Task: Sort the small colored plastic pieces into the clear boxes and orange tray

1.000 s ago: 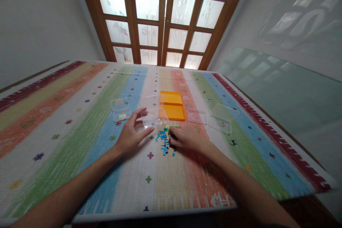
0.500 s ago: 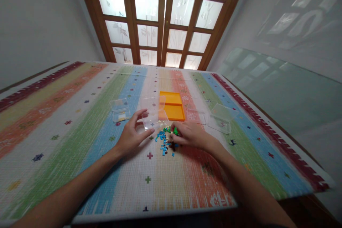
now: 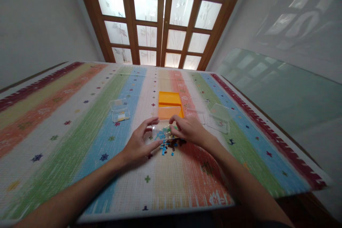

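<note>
My left hand (image 3: 139, 141) grips the left side of a clear plastic box (image 3: 155, 125), thumb at the near edge and fingers behind. The box's open lid reaches back over part of the orange tray. My right hand (image 3: 188, 129) is closed in a pinch at the box's right side; whatever is between its fingertips is too small to make out. Blue and green pieces show through the clear plastic; I cannot tell whether they lie inside or under it. Just in front, small blue and brown building pieces (image 3: 171, 145) lie in a loose pile on the tablecloth.
An open orange case (image 3: 170, 97) lies behind the clear box. To the left stands a small open clear box (image 3: 120, 115) with a few yellow and white bits. More clear boxes (image 3: 218, 124) lie to the right. A striped cloth (image 3: 107, 181) covers the table.
My left hand has moved the clear box to the right, partly over the pile of pieces. My right hand has lifted slightly away from the pile to the box.
</note>
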`<state>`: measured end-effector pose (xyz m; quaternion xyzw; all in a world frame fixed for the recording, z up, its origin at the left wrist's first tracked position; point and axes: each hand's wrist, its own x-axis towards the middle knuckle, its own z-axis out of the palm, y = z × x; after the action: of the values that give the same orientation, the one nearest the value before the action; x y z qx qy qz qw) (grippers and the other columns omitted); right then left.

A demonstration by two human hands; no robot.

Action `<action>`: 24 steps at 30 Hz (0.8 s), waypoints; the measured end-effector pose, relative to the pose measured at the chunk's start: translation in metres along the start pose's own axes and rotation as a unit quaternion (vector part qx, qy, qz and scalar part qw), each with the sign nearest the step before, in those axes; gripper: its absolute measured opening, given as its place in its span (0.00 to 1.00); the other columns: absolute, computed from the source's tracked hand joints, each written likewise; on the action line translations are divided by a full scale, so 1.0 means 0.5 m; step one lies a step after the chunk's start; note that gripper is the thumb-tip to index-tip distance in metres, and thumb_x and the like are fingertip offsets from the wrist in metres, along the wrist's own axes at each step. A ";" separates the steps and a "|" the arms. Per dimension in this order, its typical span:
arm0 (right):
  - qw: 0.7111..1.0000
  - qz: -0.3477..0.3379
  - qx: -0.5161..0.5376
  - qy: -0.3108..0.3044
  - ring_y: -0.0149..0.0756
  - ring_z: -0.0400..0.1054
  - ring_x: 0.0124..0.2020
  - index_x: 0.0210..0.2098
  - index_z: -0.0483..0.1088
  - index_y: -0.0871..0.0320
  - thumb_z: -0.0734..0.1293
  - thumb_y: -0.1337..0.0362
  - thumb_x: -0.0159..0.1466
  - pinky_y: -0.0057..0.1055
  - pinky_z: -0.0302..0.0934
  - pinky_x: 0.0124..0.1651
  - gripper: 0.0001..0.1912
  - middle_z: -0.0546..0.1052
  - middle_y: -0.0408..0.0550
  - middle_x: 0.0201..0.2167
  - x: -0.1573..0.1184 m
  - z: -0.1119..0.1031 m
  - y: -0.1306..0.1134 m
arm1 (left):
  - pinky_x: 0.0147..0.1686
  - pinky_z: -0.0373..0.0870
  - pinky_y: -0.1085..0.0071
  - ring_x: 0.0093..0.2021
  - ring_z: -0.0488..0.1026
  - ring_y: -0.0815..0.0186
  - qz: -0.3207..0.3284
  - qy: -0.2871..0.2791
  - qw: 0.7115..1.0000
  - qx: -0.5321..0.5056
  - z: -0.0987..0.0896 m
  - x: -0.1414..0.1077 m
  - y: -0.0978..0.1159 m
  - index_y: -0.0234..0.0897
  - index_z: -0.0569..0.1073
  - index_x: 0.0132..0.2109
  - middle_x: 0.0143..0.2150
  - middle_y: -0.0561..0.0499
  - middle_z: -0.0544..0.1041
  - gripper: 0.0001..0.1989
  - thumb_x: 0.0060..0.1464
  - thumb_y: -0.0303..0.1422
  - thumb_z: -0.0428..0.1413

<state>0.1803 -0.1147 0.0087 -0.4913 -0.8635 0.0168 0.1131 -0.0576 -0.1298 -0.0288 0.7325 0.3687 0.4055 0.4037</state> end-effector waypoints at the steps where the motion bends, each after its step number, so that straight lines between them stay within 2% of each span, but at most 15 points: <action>1: 1.000 0.001 -0.008 0.000 0.32 0.61 0.24 0.47 0.73 0.61 0.62 0.61 0.70 0.29 0.41 0.30 0.13 0.74 0.44 0.23 0.000 0.001 -0.001 | 0.59 0.73 0.52 0.62 0.73 0.53 -0.001 0.000 1.000 0.000 0.000 0.000 0.000 0.44 0.65 0.65 0.62 0.41 0.74 0.32 0.55 0.34 0.65; 6: 1.000 0.002 -0.006 0.007 0.32 0.62 0.24 0.44 0.75 0.60 0.61 0.63 0.69 0.30 0.42 0.30 0.12 0.75 0.46 0.24 -0.005 -0.001 0.002 | 0.59 0.73 0.51 0.62 0.72 0.52 0.002 0.006 1.000 0.001 0.000 0.003 -0.002 0.45 0.65 0.65 0.63 0.41 0.73 0.32 0.54 0.35 0.65; 12: 0.997 -0.015 0.077 0.002 0.30 0.62 0.23 0.44 0.76 0.58 0.61 0.64 0.68 0.27 0.47 0.31 0.12 0.73 0.42 0.22 -0.013 -0.013 0.006 | 0.58 0.74 0.51 0.59 0.74 0.53 -0.010 0.010 1.000 -0.009 -0.003 0.004 -0.007 0.44 0.65 0.65 0.62 0.40 0.73 0.33 0.54 0.35 0.66; 17: 0.995 -0.035 0.093 -0.010 0.30 0.66 0.27 0.45 0.78 0.57 0.61 0.66 0.66 0.27 0.52 0.34 0.14 0.78 0.45 0.27 -0.015 -0.017 0.003 | 0.57 0.75 0.51 0.57 0.76 0.54 -0.017 0.009 1.000 -0.015 -0.005 0.006 -0.004 0.43 0.66 0.64 0.62 0.40 0.74 0.32 0.54 0.35 0.65; 24: 0.993 -0.046 0.103 -0.019 0.31 0.68 0.27 0.44 0.80 0.57 0.62 0.65 0.67 0.27 0.55 0.35 0.15 0.80 0.47 0.29 -0.017 -0.016 0.001 | 0.59 0.73 0.50 0.61 0.73 0.52 -0.006 0.016 1.000 0.008 -0.009 0.006 0.000 0.44 0.66 0.64 0.62 0.42 0.74 0.32 0.54 0.35 0.65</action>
<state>0.1867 -0.1224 0.0149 -0.4364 -0.8809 0.1097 0.1470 -0.0604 -0.1258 -0.0266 0.7268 0.3826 0.4122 0.3944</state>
